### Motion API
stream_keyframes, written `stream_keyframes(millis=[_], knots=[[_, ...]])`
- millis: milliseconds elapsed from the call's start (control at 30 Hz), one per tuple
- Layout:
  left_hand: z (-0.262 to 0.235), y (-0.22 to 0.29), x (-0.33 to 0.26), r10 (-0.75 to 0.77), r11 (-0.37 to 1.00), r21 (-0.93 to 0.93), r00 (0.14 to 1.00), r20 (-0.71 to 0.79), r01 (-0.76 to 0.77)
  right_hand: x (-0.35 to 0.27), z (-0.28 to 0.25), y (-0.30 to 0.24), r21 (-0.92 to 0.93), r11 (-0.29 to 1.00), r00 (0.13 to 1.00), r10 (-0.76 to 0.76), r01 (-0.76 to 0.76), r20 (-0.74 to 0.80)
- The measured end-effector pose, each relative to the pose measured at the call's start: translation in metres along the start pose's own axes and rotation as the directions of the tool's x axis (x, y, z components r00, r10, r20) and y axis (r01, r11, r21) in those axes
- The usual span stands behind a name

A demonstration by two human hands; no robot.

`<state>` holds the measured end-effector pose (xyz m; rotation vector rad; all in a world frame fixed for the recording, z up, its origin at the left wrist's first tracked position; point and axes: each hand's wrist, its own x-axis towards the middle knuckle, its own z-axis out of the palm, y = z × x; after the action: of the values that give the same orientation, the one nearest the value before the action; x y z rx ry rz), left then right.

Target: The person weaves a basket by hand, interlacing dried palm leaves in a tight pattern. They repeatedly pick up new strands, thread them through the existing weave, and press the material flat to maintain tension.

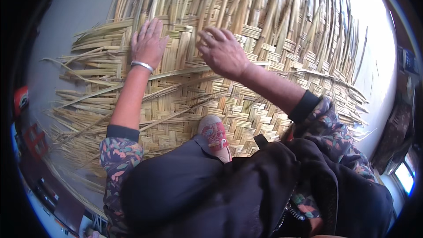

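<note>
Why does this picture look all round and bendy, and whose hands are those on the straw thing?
The picture comes from a small camera worn on a person's head, looking down. Its wide lens bends straight edges near the rim. The two hands are that person's own. The left hand, with a silver bracelet at the wrist, lies flat on a big woven mat of pale straw-coloured strips. The right hand presses on the mat beside it. Neither hand lifts anything up. Loose strip ends stick out at the mat's edge. A patterned shoe rests on the mat.

Patterned red slipper (pixel 214 134) near centre, at mat's near edge. Silver bangle (pixel 142 65) left of centre. Pale grey floor (pixel 79 4) far left. Red object (pixel 20 98) at left rim.
</note>
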<state>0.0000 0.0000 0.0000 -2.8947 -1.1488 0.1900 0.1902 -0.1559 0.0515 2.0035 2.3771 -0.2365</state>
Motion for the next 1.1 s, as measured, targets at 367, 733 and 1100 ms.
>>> stream_keyframes(millis=[367, 733, 1100], knots=[[-0.038, 0.061, -0.091, 0.289, 0.925, -0.232, 0.954, -0.081, -0.300, -0.088, 0.028, -0.002, 0.203, 0.971, 0.973, 0.162, -0.127, -0.165], [-0.058, 0.059, -0.086, 0.084, 0.869, -0.489, 0.996, -0.009, -0.077, -0.099, -0.005, 0.008, 0.487, 0.841, 0.965, 0.263, -0.236, 0.013], [-0.085, 0.090, -0.063, 0.152, 0.912, -0.259, 0.848, -0.508, -0.318, -0.118, -0.007, 0.021, 0.809, 0.157, 0.777, 0.431, -0.566, 0.459]])
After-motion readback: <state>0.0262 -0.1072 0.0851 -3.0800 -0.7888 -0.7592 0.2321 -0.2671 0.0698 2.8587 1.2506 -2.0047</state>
